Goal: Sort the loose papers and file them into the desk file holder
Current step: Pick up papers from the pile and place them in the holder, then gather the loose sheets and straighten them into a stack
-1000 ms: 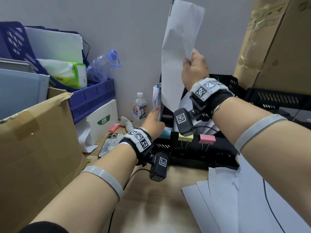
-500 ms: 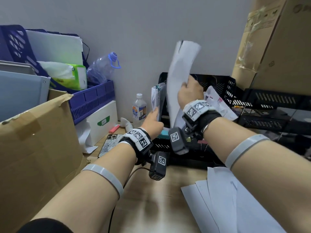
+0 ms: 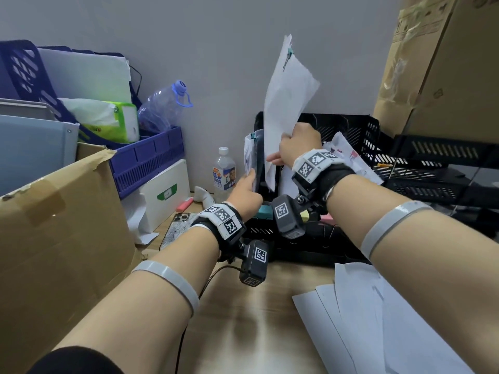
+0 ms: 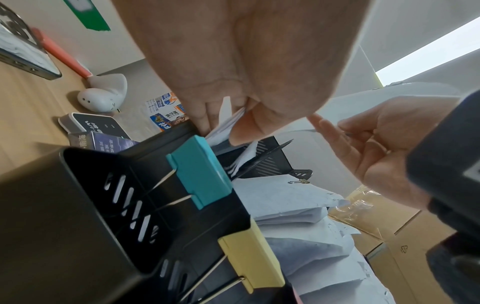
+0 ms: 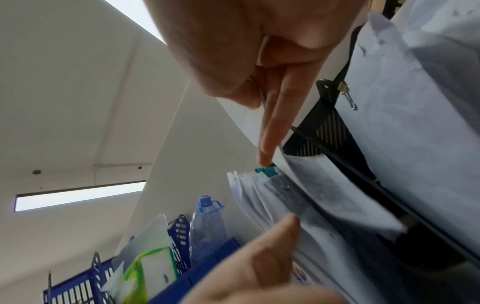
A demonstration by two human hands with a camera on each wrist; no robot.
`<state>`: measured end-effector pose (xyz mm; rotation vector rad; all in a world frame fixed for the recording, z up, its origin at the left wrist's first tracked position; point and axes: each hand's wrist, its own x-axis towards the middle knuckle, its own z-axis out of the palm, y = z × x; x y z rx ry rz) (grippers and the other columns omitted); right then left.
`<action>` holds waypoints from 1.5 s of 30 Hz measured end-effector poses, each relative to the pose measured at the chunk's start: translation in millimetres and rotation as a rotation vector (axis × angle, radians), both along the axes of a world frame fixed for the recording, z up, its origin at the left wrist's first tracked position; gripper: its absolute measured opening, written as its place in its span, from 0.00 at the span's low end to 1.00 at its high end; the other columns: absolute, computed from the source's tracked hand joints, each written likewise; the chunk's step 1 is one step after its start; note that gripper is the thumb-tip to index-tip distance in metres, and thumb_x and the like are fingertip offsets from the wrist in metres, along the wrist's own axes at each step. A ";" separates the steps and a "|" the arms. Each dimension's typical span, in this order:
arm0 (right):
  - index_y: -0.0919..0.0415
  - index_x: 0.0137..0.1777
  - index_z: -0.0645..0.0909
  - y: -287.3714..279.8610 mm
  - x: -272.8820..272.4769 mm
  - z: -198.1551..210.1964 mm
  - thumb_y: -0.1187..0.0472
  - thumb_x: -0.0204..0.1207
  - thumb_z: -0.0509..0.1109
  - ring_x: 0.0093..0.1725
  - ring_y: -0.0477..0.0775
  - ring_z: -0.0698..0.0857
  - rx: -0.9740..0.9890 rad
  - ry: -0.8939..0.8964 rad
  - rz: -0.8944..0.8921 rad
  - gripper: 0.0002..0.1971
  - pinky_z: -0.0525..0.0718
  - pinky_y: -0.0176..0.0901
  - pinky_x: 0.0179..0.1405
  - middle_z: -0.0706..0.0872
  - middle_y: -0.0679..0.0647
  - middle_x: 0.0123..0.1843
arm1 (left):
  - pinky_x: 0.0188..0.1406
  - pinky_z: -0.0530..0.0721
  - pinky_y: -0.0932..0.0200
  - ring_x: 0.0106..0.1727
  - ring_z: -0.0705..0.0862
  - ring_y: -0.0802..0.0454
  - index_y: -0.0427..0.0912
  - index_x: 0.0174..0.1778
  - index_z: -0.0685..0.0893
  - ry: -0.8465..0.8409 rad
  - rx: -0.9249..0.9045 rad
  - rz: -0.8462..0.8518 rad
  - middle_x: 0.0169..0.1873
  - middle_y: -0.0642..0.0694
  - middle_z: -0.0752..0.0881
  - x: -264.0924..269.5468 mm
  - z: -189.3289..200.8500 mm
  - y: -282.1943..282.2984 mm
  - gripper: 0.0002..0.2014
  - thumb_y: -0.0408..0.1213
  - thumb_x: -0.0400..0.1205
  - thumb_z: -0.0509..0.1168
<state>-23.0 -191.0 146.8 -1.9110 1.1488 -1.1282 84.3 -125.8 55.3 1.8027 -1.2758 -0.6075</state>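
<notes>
Two cardboard boxes bracket the head view: one [image 3: 54,238] fills the lower left, the other [image 3: 445,63] the upper right. One blue basket [image 3: 145,157] sits at left, with a tissue pack [image 3: 108,117] and a crushed plastic bottle [image 3: 164,109] inside it. In the middle stands the one black file holder [image 3: 351,130], and loose papers [image 3: 391,319] fan over the desk [image 3: 243,319] at lower right.

My right hand [image 3: 297,144] grips one clipped sheaf [image 3: 289,98] by its lower edge, upright over the holder's left slots, a small teal clip at its top corner. My left hand [image 3: 247,193] pinches a second sheaf [image 3: 249,152] already standing in the leftmost slot, thumb on one side and fingers on the other. The wrist cameras and my forearms cover the holder's front.

Smaller things at centre left: one upright water bottle [image 3: 223,171], one phone [image 3: 178,230] lying flat, one pink highlighter [image 3: 185,204].

The left wrist view alone shows two binder clips on the holder's front rim, a teal one [image 4: 200,170] and a yellow one [image 4: 249,257], and my right palm with fingers partly extended. The right wrist view alone shows my right forefinger [image 5: 272,123] pointing down to a teal clip [image 5: 266,170] on the standing sheaf, and a gold clip [image 5: 342,87] on papers farther right.
</notes>
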 end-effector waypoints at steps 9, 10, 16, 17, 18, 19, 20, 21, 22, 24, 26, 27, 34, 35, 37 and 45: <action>0.68 0.37 0.74 6.1 8.6 -48.3 0.70 0.74 0.60 0.37 0.66 0.91 0.223 0.313 0.029 0.05 0.92 0.58 0.41 0.89 0.65 0.38 | 0.85 0.52 0.55 0.89 0.51 0.46 0.43 0.89 0.51 0.004 -0.025 -0.010 0.89 0.42 0.51 -0.9 -0.2 0.2 0.40 0.20 0.82 0.58; 0.66 0.36 0.73 7.1 8.9 -48.6 0.70 0.75 0.60 0.37 0.64 0.89 0.177 0.314 -0.004 0.07 0.90 0.54 0.37 0.88 0.64 0.38 | 0.84 0.54 0.57 0.89 0.52 0.47 0.43 0.89 0.51 0.011 -0.028 -0.014 0.89 0.43 0.51 -1.0 -0.3 0.3 0.40 0.20 0.82 0.58; 0.71 0.45 0.84 3.4 10.0 -56.1 0.61 0.69 0.65 0.39 0.65 0.92 0.235 0.327 0.107 0.13 0.93 0.57 0.42 0.92 0.65 0.42 | 0.84 0.54 0.55 0.89 0.52 0.45 0.43 0.89 0.51 -0.001 -0.019 -0.024 0.89 0.43 0.52 -0.9 -2.3 -3.5 0.41 0.20 0.81 0.60; 0.70 0.45 0.86 1.7 9.7 -57.9 0.60 0.71 0.64 0.37 0.65 0.93 0.241 0.296 0.117 0.14 0.93 0.60 0.42 0.93 0.65 0.40 | 0.84 0.55 0.55 0.89 0.52 0.45 0.43 0.89 0.51 0.004 -0.019 -0.022 0.89 0.43 0.52 -1.3 -2.6 -3.1 0.41 0.20 0.81 0.60; 0.68 0.46 0.87 0.2 8.8 -59.5 0.60 0.75 0.63 0.36 0.64 0.93 0.235 0.288 0.120 0.14 0.94 0.61 0.40 0.93 0.64 0.38 | 0.83 0.57 0.55 0.89 0.53 0.45 0.43 0.89 0.52 0.013 -0.033 -0.022 0.89 0.44 0.53 -0.8 -3.6 -4.5 0.41 0.21 0.81 0.60; 0.67 0.46 0.87 3.7 7.2 -58.2 0.59 0.77 0.62 0.36 0.64 0.94 0.223 0.281 0.123 0.14 0.94 0.60 0.40 0.93 0.64 0.38 | 0.83 0.58 0.55 0.88 0.55 0.45 0.43 0.89 0.54 0.021 -0.039 -0.015 0.88 0.44 0.55 -1.9 -3.1 -3.4 0.40 0.21 0.81 0.61; 0.66 0.46 0.87 5.4 6.0 -57.4 0.59 0.78 0.62 0.36 0.64 0.94 0.220 0.279 0.135 0.13 0.94 0.59 0.41 0.92 0.65 0.40 | 0.84 0.59 0.53 0.88 0.58 0.44 0.43 0.88 0.56 0.023 -0.055 -0.011 0.87 0.43 0.57 -3.4 -3.8 -3.4 0.39 0.22 0.81 0.62; 0.65 0.45 0.86 8.1 3.5 -56.5 0.60 0.79 0.62 0.36 0.65 0.94 0.235 0.267 0.142 0.13 0.94 0.58 0.41 0.92 0.66 0.41 | 0.85 0.61 0.51 0.86 0.62 0.43 0.42 0.87 0.60 0.034 -0.078 -0.004 0.86 0.40 0.62 -3.9 -5.0 -3.8 0.38 0.23 0.79 0.62; 0.64 0.43 0.85 10.6 0.3 -55.8 0.61 0.79 0.62 0.35 0.65 0.93 0.260 0.252 0.156 0.11 0.93 0.55 0.40 0.92 0.67 0.42 | 0.84 0.67 0.46 0.83 0.68 0.41 0.41 0.85 0.66 0.060 -0.123 0.002 0.82 0.38 0.68 -4.0 -7.4 -6.2 0.37 0.25 0.77 0.63; 0.62 0.41 0.82 13.9 -9.6 -55.2 0.64 0.81 0.61 0.31 0.60 0.89 0.298 0.249 0.193 0.10 0.90 0.49 0.35 0.89 0.63 0.40 | 0.74 0.80 0.43 0.73 0.80 0.42 0.42 0.75 0.79 0.080 -0.234 0.030 0.72 0.38 0.78 -7.9 -9.8 -9.8 0.31 0.33 0.72 0.63; 0.62 0.42 0.82 18.4 -25.7 -55.9 0.65 0.82 0.59 0.31 0.56 0.87 0.327 0.250 0.223 0.11 0.88 0.47 0.35 0.87 0.60 0.39 | 0.65 0.84 0.50 0.62 0.83 0.49 0.45 0.62 0.86 0.047 -0.348 0.066 0.62 0.43 0.79 -21.5 -6.6 -6.8 0.19 0.33 0.75 0.64; 0.63 0.44 0.83 21.2 -36.0 -55.8 0.66 0.82 0.58 0.32 0.57 0.87 0.340 0.253 0.230 0.12 0.88 0.48 0.36 0.87 0.60 0.40 | 0.60 0.85 0.54 0.56 0.83 0.51 0.47 0.56 0.86 0.033 -0.409 0.074 0.58 0.44 0.79 -31.4 -2.6 -3.1 0.14 0.32 0.77 0.64; 0.63 0.54 0.85 44.4 -135.0 -63.8 0.61 0.85 0.63 0.37 0.55 0.91 0.446 0.529 0.233 0.10 0.89 0.47 0.43 0.90 0.57 0.44 | 0.39 0.88 0.48 0.34 0.84 0.50 0.50 0.44 0.85 0.091 -0.203 -0.328 0.33 0.48 0.86 -106.9 -12.5 1.1 0.03 0.37 0.80 0.67; 0.63 0.57 0.85 47.7 -153.4 -66.2 0.60 0.85 0.63 0.38 0.54 0.91 0.464 0.551 0.203 0.10 0.89 0.47 0.43 0.90 0.57 0.45 | 0.43 0.89 0.45 0.34 0.84 0.50 0.48 0.45 0.84 0.066 -0.143 -0.366 0.34 0.47 0.86 -118.6 -16.4 2.3 0.04 0.35 0.81 0.66; 0.61 0.59 0.84 52.1 -192.0 -71.8 0.59 0.85 0.64 0.41 0.54 0.91 0.482 0.570 0.110 0.11 0.90 0.50 0.47 0.91 0.57 0.48 | 0.47 0.90 0.45 0.35 0.85 0.50 0.43 0.50 0.84 0.068 0.001 -0.453 0.37 0.44 0.85 -141.4 -26.9 4.8 0.06 0.31 0.82 0.64; 0.67 0.67 0.83 77.8 -332.6 -129.8 0.55 0.83 0.65 0.66 0.63 0.83 0.583 0.913 -0.412 0.19 0.80 0.47 0.64 0.85 0.61 0.67 | 0.56 0.90 0.43 0.47 0.88 0.42 0.37 0.56 0.78 -0.056 0.453 -0.597 0.49 0.38 0.83 -196.0 -62.6 4.8 0.10 0.37 0.84 0.68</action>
